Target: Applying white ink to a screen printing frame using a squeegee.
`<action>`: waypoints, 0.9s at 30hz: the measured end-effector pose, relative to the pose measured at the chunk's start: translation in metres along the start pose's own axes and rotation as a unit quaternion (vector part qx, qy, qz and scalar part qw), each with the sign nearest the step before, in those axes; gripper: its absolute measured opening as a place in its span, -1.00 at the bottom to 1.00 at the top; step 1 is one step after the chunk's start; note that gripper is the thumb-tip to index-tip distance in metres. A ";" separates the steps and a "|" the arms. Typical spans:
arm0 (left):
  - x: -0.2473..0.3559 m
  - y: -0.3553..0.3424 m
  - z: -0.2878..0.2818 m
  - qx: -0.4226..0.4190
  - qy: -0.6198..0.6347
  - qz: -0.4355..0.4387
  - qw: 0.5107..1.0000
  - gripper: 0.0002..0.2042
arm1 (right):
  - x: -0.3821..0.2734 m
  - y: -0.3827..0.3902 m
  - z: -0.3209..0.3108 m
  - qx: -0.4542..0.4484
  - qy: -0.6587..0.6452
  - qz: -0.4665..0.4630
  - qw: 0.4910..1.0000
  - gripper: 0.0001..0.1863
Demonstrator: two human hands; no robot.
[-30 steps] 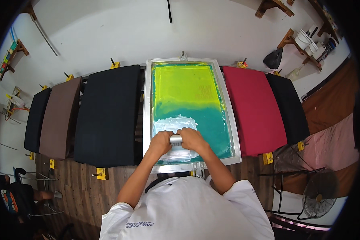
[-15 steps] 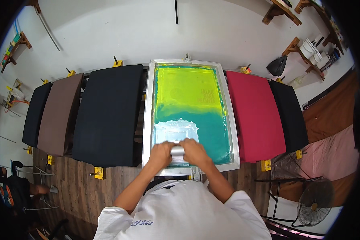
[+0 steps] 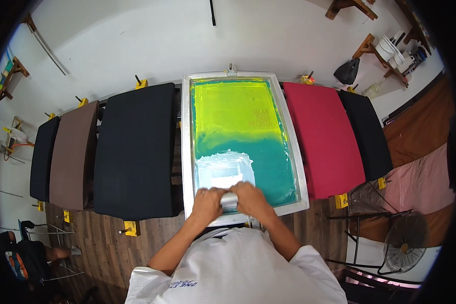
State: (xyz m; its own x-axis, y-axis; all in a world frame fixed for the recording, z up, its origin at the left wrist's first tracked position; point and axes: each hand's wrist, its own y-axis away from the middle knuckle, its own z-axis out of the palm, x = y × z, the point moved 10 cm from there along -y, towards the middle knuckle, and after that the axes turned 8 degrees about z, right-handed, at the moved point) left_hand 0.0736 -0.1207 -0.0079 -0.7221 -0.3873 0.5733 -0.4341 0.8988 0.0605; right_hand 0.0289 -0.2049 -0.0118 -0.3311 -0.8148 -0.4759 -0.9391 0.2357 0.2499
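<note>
My left hand (image 3: pixel 207 203) and my right hand (image 3: pixel 249 199) are closed side by side round the silver handle of a squeegee (image 3: pixel 229 199). It is at the near end of a metal-framed printing screen (image 3: pixel 300 167). Just beyond my hands, a patch of white ink (image 3: pixel 225 166) lies on the left of the teal mesh (image 3: pixel 268 167). Yellow-green colour covers the mesh's far half, with faint lettering at its right. My hands hide the squeegee's blade.
Left of the screen stand a large black pallet (image 3: pixel 137 152), a brown one (image 3: pixel 73 157) and a narrow black one (image 3: pixel 44 159). To the right are a red pallet (image 3: pixel 325 139) and another black one (image 3: pixel 367 137). A fan (image 3: pixel 404 245) stands at right; someone's leg (image 3: pixel 58 253) shows at lower left.
Both hands and the squeegee have come slightly closer to me along the screen. The whole view has shifted and tilted a little. The grip is unchanged.
</note>
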 end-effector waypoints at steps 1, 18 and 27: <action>-0.005 -0.013 -0.010 0.054 -0.010 0.043 0.998 -0.55 | 0.003 -0.018 -0.004 -0.008 0.022 0.009 1.000 -0.61; -0.005 -0.009 -0.013 0.049 -0.023 0.044 0.998 -0.52 | -0.005 -0.011 -0.011 0.016 -0.014 0.007 1.000 -0.61; 0.005 0.038 0.025 0.032 -0.041 0.037 0.998 -0.46 | -0.004 0.031 0.030 0.019 -0.021 -0.011 1.000 -0.46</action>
State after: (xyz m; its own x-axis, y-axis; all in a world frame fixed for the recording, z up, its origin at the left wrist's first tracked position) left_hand 0.0400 -0.0940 -0.0230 -0.7934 -0.3389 0.5056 -0.4104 0.9113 -0.0332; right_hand -0.0017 -0.1787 -0.0279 -0.3130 -0.7974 -0.5159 -0.9488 0.2382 0.2075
